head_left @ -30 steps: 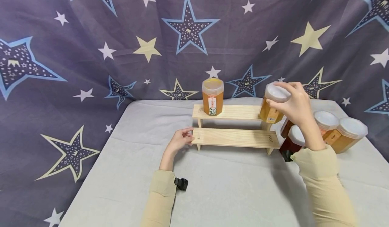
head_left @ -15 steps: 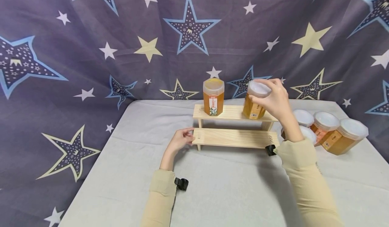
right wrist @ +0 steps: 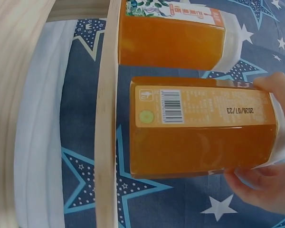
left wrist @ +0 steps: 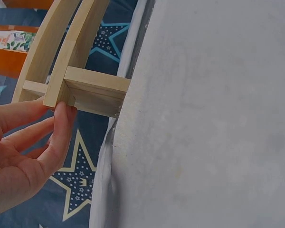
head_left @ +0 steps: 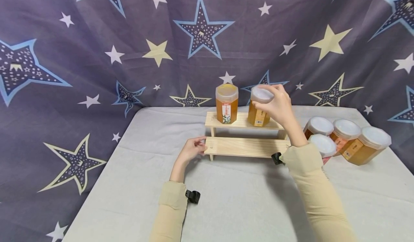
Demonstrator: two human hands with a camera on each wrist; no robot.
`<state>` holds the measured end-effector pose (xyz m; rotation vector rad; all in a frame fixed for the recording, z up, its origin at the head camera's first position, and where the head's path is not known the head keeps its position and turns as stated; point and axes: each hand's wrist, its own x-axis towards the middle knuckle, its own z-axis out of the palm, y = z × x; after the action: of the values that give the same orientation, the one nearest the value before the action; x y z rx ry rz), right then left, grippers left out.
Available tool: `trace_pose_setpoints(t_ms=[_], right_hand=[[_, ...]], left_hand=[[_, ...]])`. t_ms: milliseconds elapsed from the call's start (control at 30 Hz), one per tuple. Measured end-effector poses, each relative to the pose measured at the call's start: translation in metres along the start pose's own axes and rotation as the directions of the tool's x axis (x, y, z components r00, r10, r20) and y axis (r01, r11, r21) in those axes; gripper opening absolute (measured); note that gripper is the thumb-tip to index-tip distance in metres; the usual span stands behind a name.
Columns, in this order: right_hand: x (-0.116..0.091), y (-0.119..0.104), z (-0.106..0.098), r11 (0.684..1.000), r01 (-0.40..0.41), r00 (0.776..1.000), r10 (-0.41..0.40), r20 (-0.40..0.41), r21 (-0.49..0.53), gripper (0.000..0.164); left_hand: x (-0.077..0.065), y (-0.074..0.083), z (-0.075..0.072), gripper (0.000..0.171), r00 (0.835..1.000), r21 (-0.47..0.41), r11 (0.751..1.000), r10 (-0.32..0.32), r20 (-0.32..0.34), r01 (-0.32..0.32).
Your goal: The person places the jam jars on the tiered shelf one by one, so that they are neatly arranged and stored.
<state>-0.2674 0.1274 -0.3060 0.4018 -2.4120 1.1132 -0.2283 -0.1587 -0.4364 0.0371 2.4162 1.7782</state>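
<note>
My right hand (head_left: 277, 104) grips a hexagonal jar (head_left: 257, 118) of amber contents by its white lid end, thumb and fingers on opposite sides. In the right wrist view, the label with a barcode (right wrist: 171, 106) faces the camera, and a narrow gap shows between the jar's base and the upper board. A similar jar (head_left: 226, 110) with a white and red label stands upright at the left of the upper step (head_left: 242, 119). My left hand (head_left: 191, 149) pinches the left end of the lower step (head_left: 247, 147) of the two-tier wooden stand.
Several lidded jars stand grouped to the stand's right, among them an amber jar (head_left: 365, 148) and a white-lidded jar (head_left: 323, 145). A pale cloth (head_left: 239, 199) covers the table. Behind it hangs a star-patterned curtain (head_left: 129, 69).
My right hand has carried the jar leftward over the upper step, closer to the standing jar, and the jar is more upright. My left hand stays at the stand's end.
</note>
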Motion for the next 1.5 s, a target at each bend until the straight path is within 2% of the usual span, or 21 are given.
trace_pose_setpoints(t_ms=[500, 933, 1200, 1500], right_hand=[[0.01, -0.003, 0.021, 1.0, -0.01, 0.999, 0.01, 0.034, 0.005, 0.051], [0.007, -0.003, 0.026, 0.999, -0.022, 0.998, 0.02, 0.053, 0.032, 0.053], [-0.001, -0.001, 0.027, 0.998, 0.027, 0.999, -0.028, 0.021, 0.06, 0.055], [-0.011, -0.001, 0.021, 0.995, 0.087, 0.996, -0.085, -0.035, 0.046, 0.053]], left_hand=[[-0.001, 0.0, 0.002, 0.043, 1.0, 0.014, 1.0, -0.006, -0.028, 0.007], [-0.001, 0.0, 0.001, 0.044, 1.0, 0.006, 1.0, -0.006, -0.017, 0.006], [-0.001, 0.0, 0.001, 0.044, 1.0, 0.013, 1.0, -0.007, -0.01, 0.007], [-0.001, 0.001, 0.001, 0.044, 1.0, 0.011, 1.0, -0.012, -0.021, 0.012]])
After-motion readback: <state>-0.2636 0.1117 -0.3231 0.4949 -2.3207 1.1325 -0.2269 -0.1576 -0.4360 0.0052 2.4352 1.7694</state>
